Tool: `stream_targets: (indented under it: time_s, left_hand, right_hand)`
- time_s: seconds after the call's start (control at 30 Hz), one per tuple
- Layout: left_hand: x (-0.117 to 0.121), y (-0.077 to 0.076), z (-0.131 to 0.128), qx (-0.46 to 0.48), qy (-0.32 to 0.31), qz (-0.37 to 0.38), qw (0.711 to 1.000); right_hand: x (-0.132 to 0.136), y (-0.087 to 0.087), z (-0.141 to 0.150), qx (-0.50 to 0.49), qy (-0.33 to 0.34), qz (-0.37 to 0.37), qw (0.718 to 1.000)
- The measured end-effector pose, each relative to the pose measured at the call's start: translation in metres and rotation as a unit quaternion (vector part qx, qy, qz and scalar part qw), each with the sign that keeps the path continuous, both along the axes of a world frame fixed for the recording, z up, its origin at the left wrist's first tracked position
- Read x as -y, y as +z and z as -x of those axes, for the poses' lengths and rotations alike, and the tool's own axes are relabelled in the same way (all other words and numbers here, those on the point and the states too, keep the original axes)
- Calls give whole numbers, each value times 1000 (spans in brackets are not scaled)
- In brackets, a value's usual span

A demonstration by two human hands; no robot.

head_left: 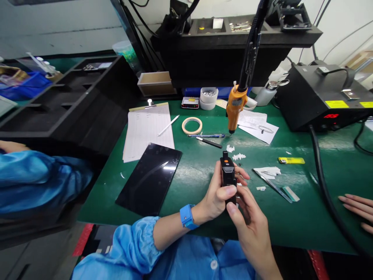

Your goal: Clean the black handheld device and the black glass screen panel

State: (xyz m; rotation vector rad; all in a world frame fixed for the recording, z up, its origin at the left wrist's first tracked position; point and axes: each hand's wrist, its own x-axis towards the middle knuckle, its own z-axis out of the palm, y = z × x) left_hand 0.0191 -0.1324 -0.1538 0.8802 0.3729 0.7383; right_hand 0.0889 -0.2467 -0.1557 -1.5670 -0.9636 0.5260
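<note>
At far left there is a blue sleeve of another person, and above it a blue bin with mixed things, which I cannot distinguish well. Next, a black divided tray has small metal pieces in its back compartment; behind stands a clear tub with something green inside. On the green counter lies a clipboard; its printed sheet is too small for reading. A dark glossy panel covers one part of this sheet. Then comes a white cup, holding small metal parts. The left hand grips a black device above the front of the counter; the device bears an orange mark. An orange screwdriver hangs beyond it. The right hand pinches the lower end of the same device. Further right are a yellow cutter and a black box-shaped unit with yellow labels, unreadable from here, and a red display, its digits blurred. At the right edge, another person's hand is over the counter, fingers extended
</note>
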Motion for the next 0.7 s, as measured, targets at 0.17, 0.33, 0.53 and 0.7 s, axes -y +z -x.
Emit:
stream_targets:
  time_s: [0.17,0.33,0.53,0.7]
  left_hand:
    - [1,0,2,14,-32,15,999]
    - [0,-3,3,37,-42,14,998]
    - [2,-8,-3,71,-13,41,997]
    - [8,-22,-6,87,39,32,995]
  right_hand:
    - [5,-13,4,48,-51,6,998]
    - [3,-16,3,35,-56,0,998]
    - [-1,-9,-1,61,-41,-34,997]
    - [-4,-4,-5,74,-6,-51,996]
